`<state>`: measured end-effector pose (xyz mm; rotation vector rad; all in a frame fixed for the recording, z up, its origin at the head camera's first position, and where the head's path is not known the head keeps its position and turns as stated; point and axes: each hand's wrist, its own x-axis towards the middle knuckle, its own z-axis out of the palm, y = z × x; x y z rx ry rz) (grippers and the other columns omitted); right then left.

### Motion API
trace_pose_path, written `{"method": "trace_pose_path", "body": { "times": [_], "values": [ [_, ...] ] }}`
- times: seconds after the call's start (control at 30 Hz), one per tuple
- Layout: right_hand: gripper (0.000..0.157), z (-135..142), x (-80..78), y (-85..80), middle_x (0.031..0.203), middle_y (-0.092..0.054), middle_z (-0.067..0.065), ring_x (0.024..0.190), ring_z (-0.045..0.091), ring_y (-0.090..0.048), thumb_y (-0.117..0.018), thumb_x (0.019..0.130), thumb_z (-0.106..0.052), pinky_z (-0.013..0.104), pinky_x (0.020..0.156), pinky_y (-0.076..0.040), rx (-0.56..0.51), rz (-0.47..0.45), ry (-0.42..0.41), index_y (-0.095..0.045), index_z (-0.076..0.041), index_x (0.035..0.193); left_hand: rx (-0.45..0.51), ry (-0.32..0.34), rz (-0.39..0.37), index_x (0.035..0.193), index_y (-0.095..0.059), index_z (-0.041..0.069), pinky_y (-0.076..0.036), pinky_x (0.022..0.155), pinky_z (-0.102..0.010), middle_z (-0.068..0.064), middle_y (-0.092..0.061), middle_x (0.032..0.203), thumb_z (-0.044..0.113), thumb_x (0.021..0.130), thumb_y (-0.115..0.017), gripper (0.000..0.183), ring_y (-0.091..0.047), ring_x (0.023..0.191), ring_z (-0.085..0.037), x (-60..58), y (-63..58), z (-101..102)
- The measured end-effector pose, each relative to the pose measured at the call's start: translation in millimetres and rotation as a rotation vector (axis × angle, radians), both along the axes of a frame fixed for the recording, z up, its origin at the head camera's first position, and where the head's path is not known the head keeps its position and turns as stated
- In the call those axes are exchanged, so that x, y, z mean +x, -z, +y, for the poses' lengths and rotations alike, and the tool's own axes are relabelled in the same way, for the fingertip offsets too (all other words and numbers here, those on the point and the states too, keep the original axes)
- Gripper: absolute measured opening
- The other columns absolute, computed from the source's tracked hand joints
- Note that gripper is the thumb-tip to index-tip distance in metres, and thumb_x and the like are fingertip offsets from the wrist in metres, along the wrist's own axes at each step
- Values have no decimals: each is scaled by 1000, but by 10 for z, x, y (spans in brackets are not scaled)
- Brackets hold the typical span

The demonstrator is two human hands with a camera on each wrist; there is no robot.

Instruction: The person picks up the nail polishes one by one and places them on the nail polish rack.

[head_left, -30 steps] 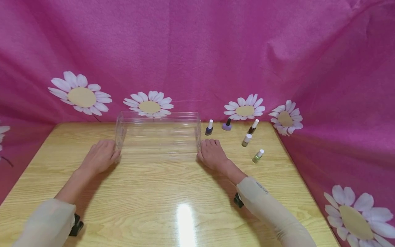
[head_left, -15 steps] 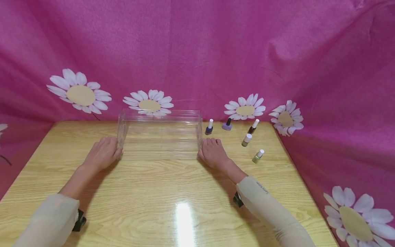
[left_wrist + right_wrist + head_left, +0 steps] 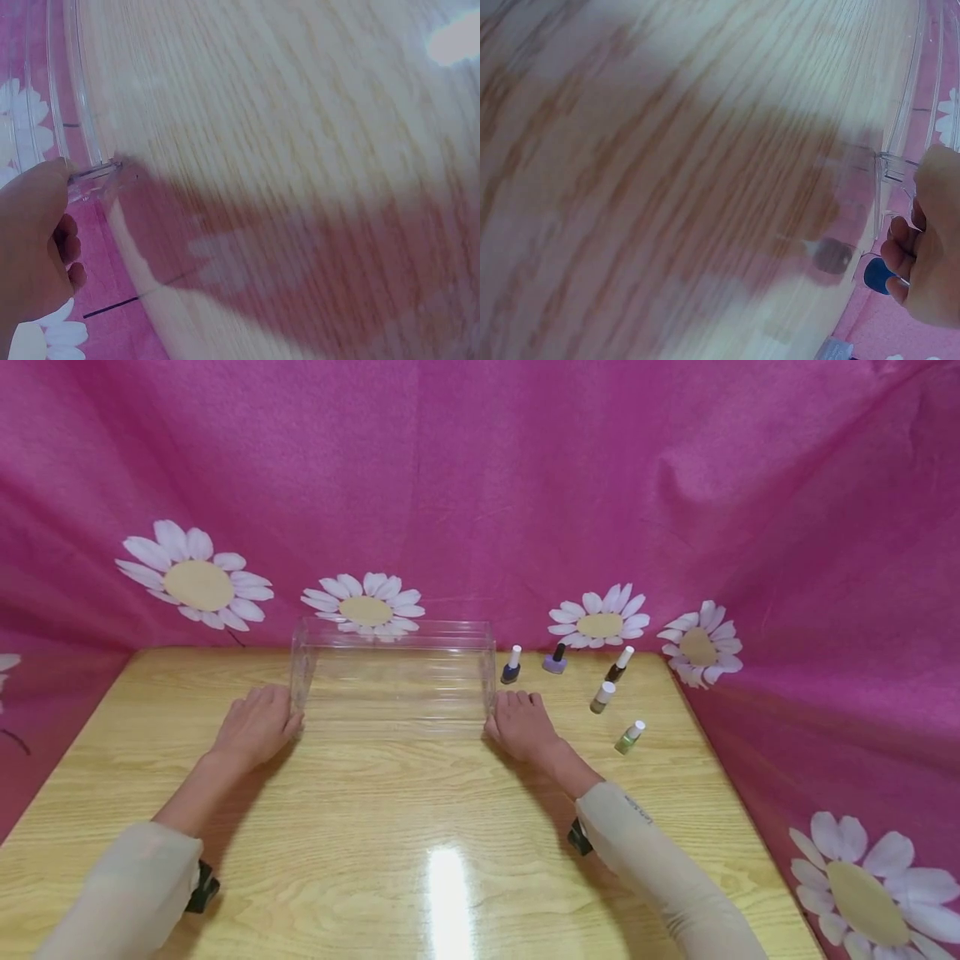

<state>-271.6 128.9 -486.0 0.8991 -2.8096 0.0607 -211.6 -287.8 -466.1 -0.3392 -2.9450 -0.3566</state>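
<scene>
A clear acrylic tiered rack (image 3: 396,687) stands at the back of the wooden table, against the pink cloth. My left hand (image 3: 258,722) grips its left end, thumb at the front lower corner. At the opposite end, my right hand (image 3: 522,727) holds the front right corner with curled fingers. The left wrist view shows the left thumb on the rack's clear edge (image 3: 96,171) and the other fingers bent. In the right wrist view, the right hand (image 3: 937,240) is beside the rack's corner (image 3: 891,166); part of its grip is hidden.
Nail polish bottles stand right of the rack: dark blue (image 3: 511,666), purple with a black cap (image 3: 555,660), dark (image 3: 618,666), greyish (image 3: 602,698) and green (image 3: 628,738). Pink daisy-print cloth (image 3: 480,510) hangs behind and to the right of the table (image 3: 390,827).
The rack has slid slightly to the right and back, closer to the dark blue bottle, with both hands on it. The bottles keep their places; the head view has shifted a little.
</scene>
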Motion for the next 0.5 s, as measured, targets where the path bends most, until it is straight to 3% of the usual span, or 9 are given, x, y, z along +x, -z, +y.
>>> {"method": "trace_pose_path", "body": {
  "times": [0.17, 0.33, 0.5],
  "values": [
    [26, -21, -24, 3, 89, -54, 15, 91, 37, -55, -40, 100, -26, 51, 83, -39, -1, -51, 20, -47, -1, 96, 0, 5, 12, 87, -48, -3, -43, 68, -58, -22, -54, 83, 16, 96, -57, 23, -55, 84, -47, 5, -7, 1],
    [28, -10, -33, -72, 95, -56, 13, 96, 34, -55, -41, 103, -31, 51, 86, -38, -25, -203, 70, -46, -3, 102, 24, 3, 20, 89, -49, -5, -43, 72, -61, -26, -56, 86, 15, 96, -56, 22, -56, 86, -50, -4, 12, 17],
    [32, 65, -54, -234, 85, -54, 8, 80, 27, -54, -51, 103, -37, 43, 71, -44, -151, -366, 92, -50, -5, 102, 3, 1, 35, 87, -49, -5, -44, 69, -60, -25, -55, 83, 15, 96, -56, 23, -56, 83, -49, -8, 18, 29]
  ]
}}
